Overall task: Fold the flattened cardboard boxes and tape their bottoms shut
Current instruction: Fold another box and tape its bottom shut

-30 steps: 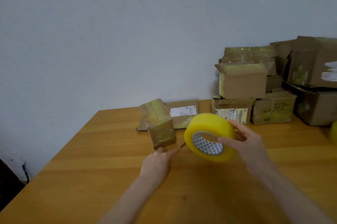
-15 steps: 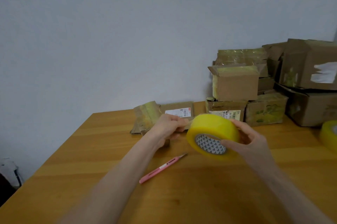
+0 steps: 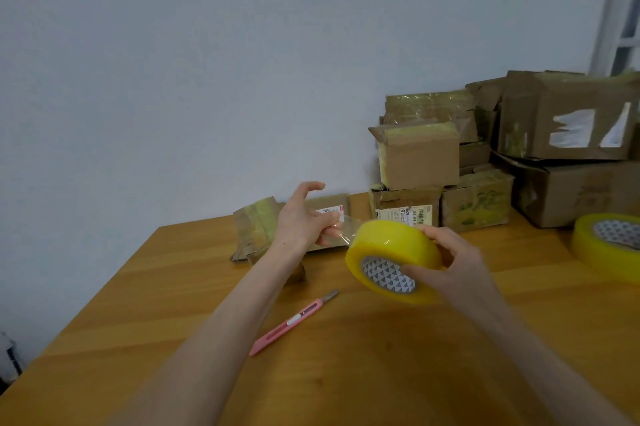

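Yellow and broad, the one roll of packing tape (image 3: pixel 388 242) in use is clasped in the right hand (image 3: pixel 453 263), fingers curled over its rim, held tilted above the wooden table (image 3: pixel 156 304). One strip of clear tape (image 3: pixel 341 235) runs from it, leftward of that grip, to the left hand (image 3: pixel 301 217), which pinches the strip's free end between thumb and fingers while the forefinger sticks up loose.

Just behind the left hand's pinch lie two cardboard pieces: one small brown taped cardboard box (image 3: pixel 256 228), partly hidden by the forearm, and one flattened cardboard box with a white label (image 3: pixel 337 200). Below both grips, on the table between the forearms, lies one pink utility knife (image 3: pixel 294 320).

Far to the right of the right hand's grip rests a second yellow tape roll (image 3: pixel 588 245), flat on the table. Behind that grip stands a heap of brown cardboard boxes (image 3: pixel 422 162), at least six; overlap hides the full count.
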